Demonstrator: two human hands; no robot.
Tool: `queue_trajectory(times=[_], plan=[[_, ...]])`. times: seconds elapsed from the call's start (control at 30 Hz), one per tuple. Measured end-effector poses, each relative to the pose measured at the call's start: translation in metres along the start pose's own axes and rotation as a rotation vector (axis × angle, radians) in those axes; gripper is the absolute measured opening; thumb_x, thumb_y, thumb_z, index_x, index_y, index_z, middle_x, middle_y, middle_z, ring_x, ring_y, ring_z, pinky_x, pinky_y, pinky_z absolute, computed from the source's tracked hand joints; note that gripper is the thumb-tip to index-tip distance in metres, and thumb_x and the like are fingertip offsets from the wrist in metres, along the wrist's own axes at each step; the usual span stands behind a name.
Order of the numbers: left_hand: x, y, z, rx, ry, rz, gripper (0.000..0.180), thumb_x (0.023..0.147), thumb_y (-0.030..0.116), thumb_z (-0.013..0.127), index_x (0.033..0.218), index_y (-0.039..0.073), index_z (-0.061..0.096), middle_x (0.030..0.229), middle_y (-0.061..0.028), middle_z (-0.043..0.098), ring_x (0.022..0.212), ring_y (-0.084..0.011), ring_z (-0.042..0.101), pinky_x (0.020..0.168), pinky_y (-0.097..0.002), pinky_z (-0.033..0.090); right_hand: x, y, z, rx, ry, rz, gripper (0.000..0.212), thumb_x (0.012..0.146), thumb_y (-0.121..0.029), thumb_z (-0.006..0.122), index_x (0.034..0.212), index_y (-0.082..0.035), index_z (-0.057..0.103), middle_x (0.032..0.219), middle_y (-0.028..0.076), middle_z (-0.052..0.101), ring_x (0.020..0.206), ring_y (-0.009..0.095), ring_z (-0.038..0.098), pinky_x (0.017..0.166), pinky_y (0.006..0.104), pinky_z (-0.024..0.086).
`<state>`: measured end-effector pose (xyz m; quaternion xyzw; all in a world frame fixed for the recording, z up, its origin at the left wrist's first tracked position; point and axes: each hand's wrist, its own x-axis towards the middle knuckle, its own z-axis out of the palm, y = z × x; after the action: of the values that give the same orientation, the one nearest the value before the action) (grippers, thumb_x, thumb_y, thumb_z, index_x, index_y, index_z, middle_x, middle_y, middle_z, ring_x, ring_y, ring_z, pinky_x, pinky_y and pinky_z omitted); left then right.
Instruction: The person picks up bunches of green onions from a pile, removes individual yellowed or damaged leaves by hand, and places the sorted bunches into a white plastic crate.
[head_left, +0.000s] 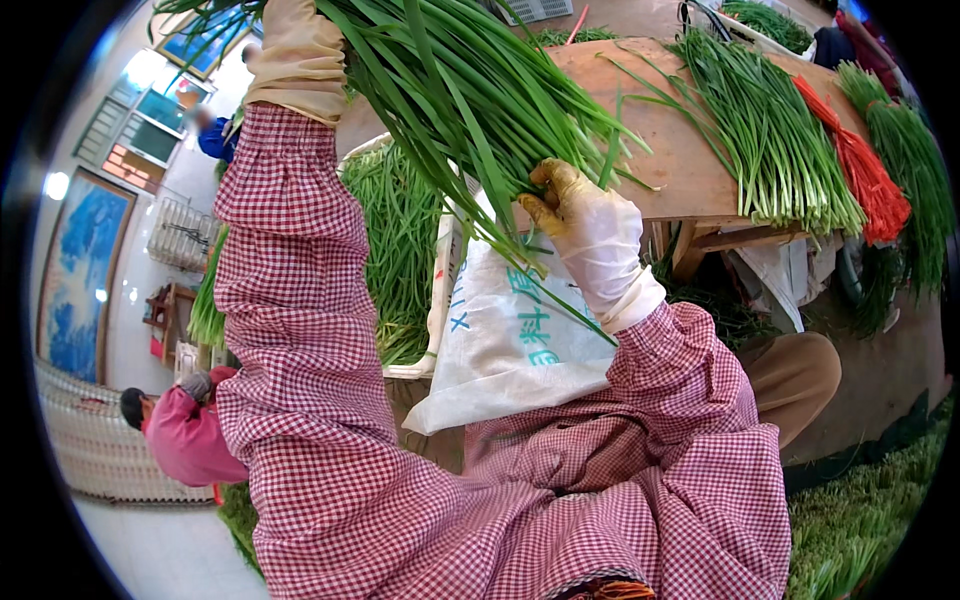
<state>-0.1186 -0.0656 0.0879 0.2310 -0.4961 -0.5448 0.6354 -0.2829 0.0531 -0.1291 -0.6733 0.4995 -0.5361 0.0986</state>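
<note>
Pinched at its lower edge by the right hand (592, 222), the bunch (470, 80) of long green leaves is held in the air; thumb and forefinger are curled nearly together, with a few leaves seemingly caught between them. Up and to the left of that pinch, beside the bunch, the left hand (298, 45) is raised; its fingers are cut off or hidden, so how far it is closed cannot be told. Most of the weight is probably borne there, the right fingertips being set where thin, flexible ends splay and could droop. Both hands are covered by thin, wrinkled gloves (635, 295), the right one stained yellow at the fingertips; checked cloth sleeves (300, 250) are gathered at the wrists.

Below the pinch, a white plastic sack (500, 370) is spread over the lap, likely as a shield for the clothes. Left of the pinch, a pale, stiff-rimmed crate (437, 310) is filled with loose leaves.

To the right, a smooth wooden table (675, 185) is topped by a pile (775, 140) with its pale stem ends lined up, presumably for neat handling. Farther right, thin red strips (870, 185) are draped beside it. Far left of the pinch, a person in pink (190, 440) is seen.
</note>
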Motion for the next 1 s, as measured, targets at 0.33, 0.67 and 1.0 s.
queue_trajectory(times=[0.33, 0.67, 1.0], plan=[[-0.005, -0.006, 0.006, -0.005, -0.109, 0.034, 0.016, 0.082, 0.015, 0.056, 0.089, 0.001, 0.056, 0.076, -0.0123, 0.061, 0.070, -0.0268, 0.062, 0.065, -0.0382, 0.055, 0.003, 0.015, -0.006, 0.606, -0.382, 0.280, 0.016, 0.079, -0.018, 0.060, 0.088, -0.005, 0.058, 0.068, 0.004, 0.061, 0.059, 0.015, 0.057, 0.053, 0.0274, 0.045], [-0.045, 0.003, -0.023, 0.672, -0.277, 0.440, 0.031, 0.082, 0.012, 0.060, 0.111, 0.007, 0.050, 0.092, -0.0099, 0.061, 0.085, -0.0193, 0.060, 0.078, -0.0327, 0.051, -0.057, 0.064, -0.050, 0.769, -0.616, 0.521, 0.013, 0.082, -0.010, 0.058, 0.086, 0.002, 0.057, 0.066, 0.003, 0.057, 0.060, 0.008, 0.051, 0.056, 0.0221, 0.042], [0.024, 0.055, -0.111, 1.340, -0.154, 0.536, 0.044, 0.081, 0.001, 0.057, 0.122, 0.000, 0.041, 0.112, -0.0127, 0.056, 0.099, -0.0187, 0.056, 0.087, -0.0279, 0.047, -0.093, 0.119, -0.055, -0.006, -0.645, 0.482, 0.042, 0.080, -0.029, 0.059, 0.114, -0.005, 0.054, 0.112, 0.010, 0.057, 0.098, 0.023, 0.056, 0.084, 0.0317, 0.043]])
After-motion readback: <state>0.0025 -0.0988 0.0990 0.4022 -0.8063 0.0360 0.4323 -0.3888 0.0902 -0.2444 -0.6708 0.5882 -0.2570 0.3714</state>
